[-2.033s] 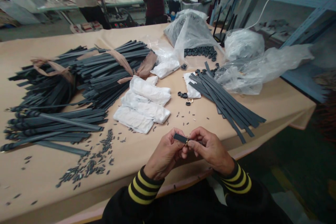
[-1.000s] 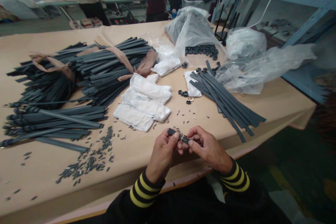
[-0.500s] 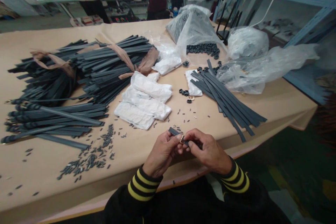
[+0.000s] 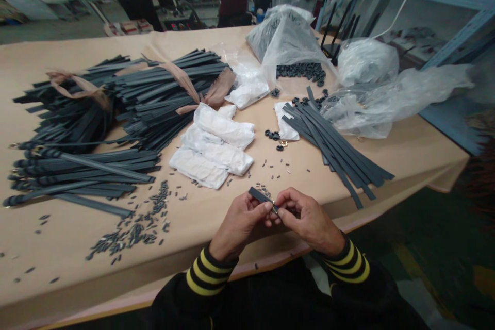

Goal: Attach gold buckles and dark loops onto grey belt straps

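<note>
Near the table's front edge, my left hand (image 4: 242,221) pinches a dark strap (image 4: 258,195) whose end sticks out to the upper left. My right hand (image 4: 309,221) is closed at the other side, its fingertips on a small gold buckle (image 4: 275,207) at the strap. Both hands nearly touch, and the fingers hide most of the strap. Just beyond them lie small dark pieces (image 4: 263,189). To the right, loose dark straps (image 4: 336,144) are fanned out. Buckled straps (image 4: 88,170) lie in a pile at the left.
Tied strap bundles (image 4: 162,93) and white packets (image 4: 216,144) cover the brown table (image 4: 185,232). A pile of small pieces (image 4: 131,234) sits front left. Farther back are a plastic bag (image 4: 288,36) with dark loops, crumpled plastic (image 4: 402,98) and a blue shelf (image 4: 460,36). Two people stand behind.
The gold buckle has shifted slightly right and turned between my fingertips, and more of the strap's end shows above my left hand. The camera view has moved a little.
</note>
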The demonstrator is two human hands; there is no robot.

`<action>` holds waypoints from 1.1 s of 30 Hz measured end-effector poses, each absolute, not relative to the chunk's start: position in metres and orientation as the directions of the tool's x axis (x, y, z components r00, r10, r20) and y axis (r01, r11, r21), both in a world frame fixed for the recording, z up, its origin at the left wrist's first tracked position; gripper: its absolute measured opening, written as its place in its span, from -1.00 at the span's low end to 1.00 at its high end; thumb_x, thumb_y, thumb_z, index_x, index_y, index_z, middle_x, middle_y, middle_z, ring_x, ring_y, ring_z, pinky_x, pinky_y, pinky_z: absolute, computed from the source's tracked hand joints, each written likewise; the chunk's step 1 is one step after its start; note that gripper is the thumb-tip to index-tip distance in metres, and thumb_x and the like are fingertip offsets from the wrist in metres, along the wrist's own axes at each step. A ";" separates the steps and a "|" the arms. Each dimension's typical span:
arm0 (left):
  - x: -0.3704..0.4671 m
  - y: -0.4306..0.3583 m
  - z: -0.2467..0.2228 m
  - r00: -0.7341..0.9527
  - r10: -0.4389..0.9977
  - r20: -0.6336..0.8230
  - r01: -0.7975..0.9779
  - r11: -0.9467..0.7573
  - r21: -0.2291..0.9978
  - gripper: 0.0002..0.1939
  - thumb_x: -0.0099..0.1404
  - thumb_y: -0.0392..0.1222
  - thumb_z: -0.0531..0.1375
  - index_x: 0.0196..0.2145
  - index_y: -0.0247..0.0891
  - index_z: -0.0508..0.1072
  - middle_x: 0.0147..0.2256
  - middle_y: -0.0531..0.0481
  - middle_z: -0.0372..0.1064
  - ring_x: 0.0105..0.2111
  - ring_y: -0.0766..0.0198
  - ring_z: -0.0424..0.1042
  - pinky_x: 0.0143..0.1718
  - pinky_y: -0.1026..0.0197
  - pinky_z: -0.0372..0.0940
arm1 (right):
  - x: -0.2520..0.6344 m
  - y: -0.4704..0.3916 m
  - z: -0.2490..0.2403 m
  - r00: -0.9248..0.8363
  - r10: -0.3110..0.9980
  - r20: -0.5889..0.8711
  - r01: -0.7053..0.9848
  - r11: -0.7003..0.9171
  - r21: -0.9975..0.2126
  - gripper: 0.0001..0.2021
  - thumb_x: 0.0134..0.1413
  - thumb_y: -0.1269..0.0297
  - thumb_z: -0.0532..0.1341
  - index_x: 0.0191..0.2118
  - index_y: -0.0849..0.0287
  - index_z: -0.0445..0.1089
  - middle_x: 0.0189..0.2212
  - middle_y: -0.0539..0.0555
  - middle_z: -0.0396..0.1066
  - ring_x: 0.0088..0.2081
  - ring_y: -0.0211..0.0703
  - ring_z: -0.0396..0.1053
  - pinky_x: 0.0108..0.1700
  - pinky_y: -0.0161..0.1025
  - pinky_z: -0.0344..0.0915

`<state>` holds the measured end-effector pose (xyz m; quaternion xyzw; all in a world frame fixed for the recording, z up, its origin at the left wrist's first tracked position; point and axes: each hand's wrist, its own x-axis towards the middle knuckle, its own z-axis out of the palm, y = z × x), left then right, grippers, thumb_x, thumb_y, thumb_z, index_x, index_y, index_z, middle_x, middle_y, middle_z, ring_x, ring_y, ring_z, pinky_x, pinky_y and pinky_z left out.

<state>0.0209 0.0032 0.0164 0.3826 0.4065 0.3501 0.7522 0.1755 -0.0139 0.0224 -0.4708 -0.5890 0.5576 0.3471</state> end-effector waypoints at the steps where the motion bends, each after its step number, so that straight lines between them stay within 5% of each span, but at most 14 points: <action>1: 0.020 0.004 0.017 0.460 0.816 -0.348 -0.218 0.484 0.847 -0.81 0.08 -0.17 0.22 -0.43 -0.38 0.35 -0.53 0.01 0.36 -0.56 0.39 0.30 -0.48 0.33 0.18 | 0.176 -0.014 0.023 -0.334 0.936 -0.114 0.160 -0.063 -0.985 -0.91 0.01 0.46 0.08 -0.31 0.20 0.21 -0.44 0.00 0.42 -0.38 -0.30 0.41 -0.30 -0.34 0.34; 9: 0.016 0.004 0.018 0.520 0.774 -0.362 -0.242 0.540 0.806 -0.82 0.11 -0.17 0.20 -0.50 -0.37 0.37 -0.61 0.07 0.27 -0.56 0.41 0.25 -0.45 0.34 0.15 | 0.174 -0.016 0.025 -0.314 0.948 -0.041 0.205 0.025 -0.978 -0.96 0.00 0.42 0.14 -0.35 0.19 0.28 -0.46 -0.02 0.42 -0.39 -0.30 0.38 -0.30 -0.34 0.30; 16: 0.021 0.002 0.020 0.432 0.863 -0.260 -0.125 0.343 0.931 -0.80 0.13 -0.12 0.16 -0.47 -0.34 0.32 -0.56 0.06 0.30 -0.54 0.39 0.28 -0.45 0.32 0.19 | 0.168 -0.019 0.017 -0.220 0.974 -0.055 0.178 -0.015 -0.984 -0.92 0.06 0.34 0.12 -0.28 0.18 0.27 -0.54 -0.04 0.39 -0.46 -0.30 0.37 -0.36 -0.34 0.28; 23: 0.022 -0.003 0.016 0.337 0.872 -0.355 -0.163 0.426 0.890 -0.76 0.16 -0.08 0.13 -0.46 -0.36 0.32 -0.52 0.02 0.31 -0.50 0.35 0.35 -0.41 0.28 0.30 | 0.174 -0.015 0.015 -0.226 0.970 -0.089 0.362 -0.002 -0.932 -0.95 0.02 0.34 0.12 -0.38 0.18 0.30 -0.53 -0.05 0.32 -0.47 -0.31 0.28 -0.40 -0.37 0.22; 33: 0.027 -0.012 0.012 0.223 0.959 -0.175 0.166 0.140 0.976 -0.85 0.18 -0.16 0.11 -0.43 -0.31 0.32 -0.53 0.05 0.32 -0.50 0.34 0.34 -0.43 0.30 0.24 | 0.174 -0.007 0.021 -0.247 0.962 -0.115 0.479 0.018 -0.878 -0.96 -0.03 0.42 0.11 -0.44 0.19 0.28 -0.55 -0.06 0.34 -0.47 -0.31 0.29 -0.39 -0.37 0.19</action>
